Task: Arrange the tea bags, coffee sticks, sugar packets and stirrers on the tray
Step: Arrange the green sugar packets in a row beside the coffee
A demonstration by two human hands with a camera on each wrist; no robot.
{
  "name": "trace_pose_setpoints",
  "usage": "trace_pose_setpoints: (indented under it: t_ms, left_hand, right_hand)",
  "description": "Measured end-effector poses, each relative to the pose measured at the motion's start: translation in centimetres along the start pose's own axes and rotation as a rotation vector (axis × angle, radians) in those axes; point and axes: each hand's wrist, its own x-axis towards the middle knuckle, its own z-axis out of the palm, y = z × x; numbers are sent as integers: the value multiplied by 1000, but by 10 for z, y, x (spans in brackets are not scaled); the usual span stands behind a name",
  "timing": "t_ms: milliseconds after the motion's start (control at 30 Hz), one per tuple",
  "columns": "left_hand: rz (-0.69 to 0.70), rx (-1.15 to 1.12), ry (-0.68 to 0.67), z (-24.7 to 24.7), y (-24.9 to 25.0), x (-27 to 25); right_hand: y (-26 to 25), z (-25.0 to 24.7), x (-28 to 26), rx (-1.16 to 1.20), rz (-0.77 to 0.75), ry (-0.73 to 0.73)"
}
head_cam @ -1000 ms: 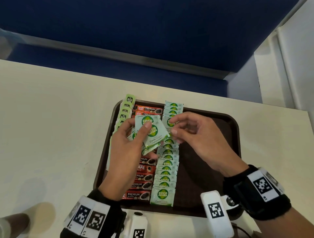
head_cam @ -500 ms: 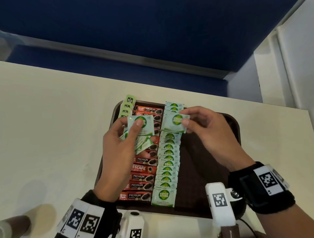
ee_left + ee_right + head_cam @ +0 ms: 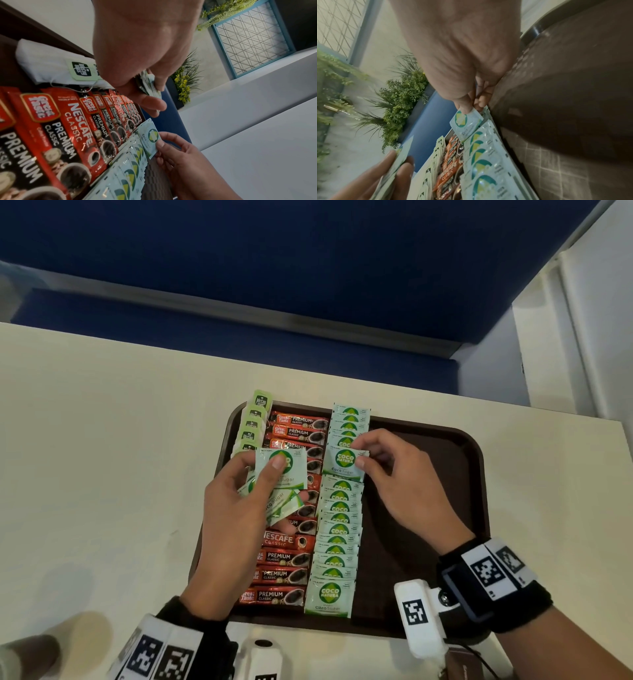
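Right hand (image 3: 404,477): thumb and fingers pinching one sugar packet (image 3: 344,463) over the packet row (image 3: 337,539).
Left hand (image 3: 236,508): fingers curled, gripping a packet stack (image 3: 282,474).
Tray (image 3: 445,474): brown.

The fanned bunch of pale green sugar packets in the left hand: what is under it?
Under the bunch of pale green sugar packets held by the left hand lies the column of red coffee sticks on the dark brown plastic tray. The sticks directly beneath are partly covered.

Tray's (image 3: 476,474) right half lies bare beside packed sugar packets (image 3: 337,529).
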Motion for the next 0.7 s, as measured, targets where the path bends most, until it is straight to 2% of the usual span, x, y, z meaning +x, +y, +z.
trace_pose_setpoints:
  t_ms: [333, 700]
  left_hand:
    - [1, -12, 3, -1, 0, 1]
    - [-8, 16, -27, 3, -2, 2]
  right_hand:
    - [9, 3, 2, -81, -27, 32]
    - [-3, -2, -4, -20, -51, 159]
